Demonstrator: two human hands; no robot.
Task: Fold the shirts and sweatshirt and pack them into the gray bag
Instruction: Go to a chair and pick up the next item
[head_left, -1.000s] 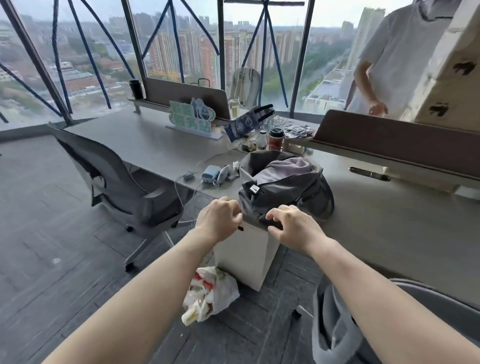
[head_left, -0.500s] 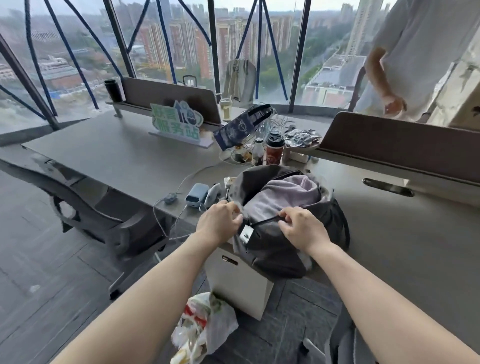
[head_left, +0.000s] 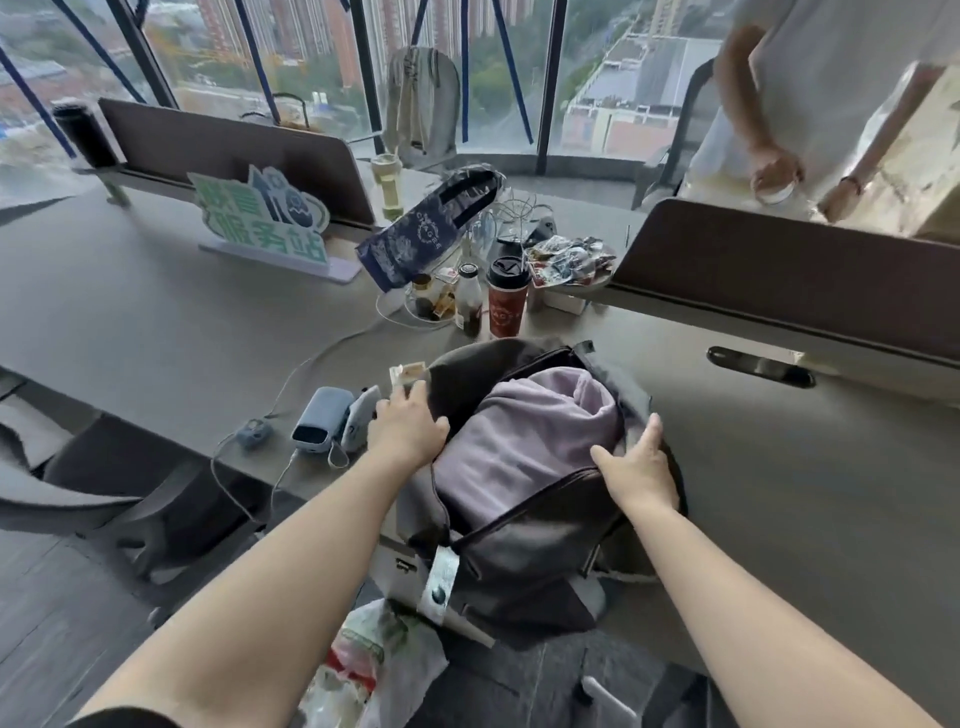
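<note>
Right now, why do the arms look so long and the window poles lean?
Head view: the wide-angle lens stretches both forearms and tilts the window poles; soft daylight through the glass lights the desk without hard shadows; the left hand and right hand on the gray bag look slightly soft.

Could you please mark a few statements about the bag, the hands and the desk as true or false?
1. The bag is zipped shut. False: it gapes open, with a lilac garment inside.
2. The left hand is on the bag's left side, the right hand on its right. True.
3. The red cup stands in the bag. False: it stands on the desk behind it.
4. A green sign stands on the desk. True.
</note>
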